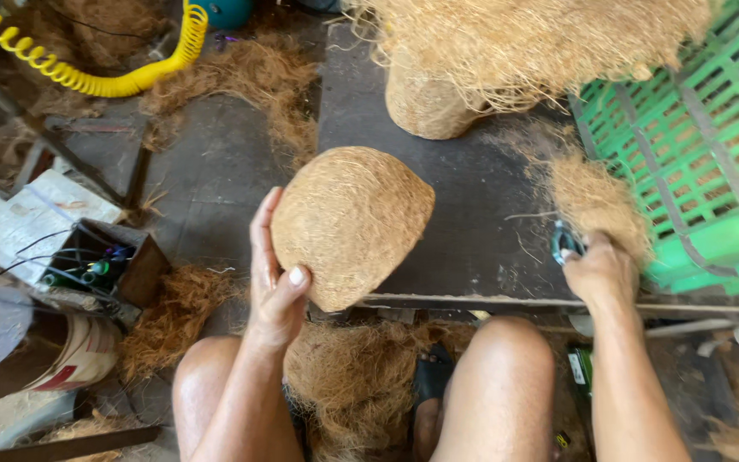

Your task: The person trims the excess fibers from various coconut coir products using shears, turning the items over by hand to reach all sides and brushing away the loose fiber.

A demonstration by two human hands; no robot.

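While held up over the near edge of the dark worktop [472, 214], a coir-fibre bowl [351, 224] sits in the left hand [275, 282], grip closed on its rim | right hand [600, 272] fisted around a blue-handled tool [564, 241] beside loose fibre [596, 201] | second fibre bowl [425, 103] behind | green crate [712, 154] right | yellow coiled hose [87, 77] far left.
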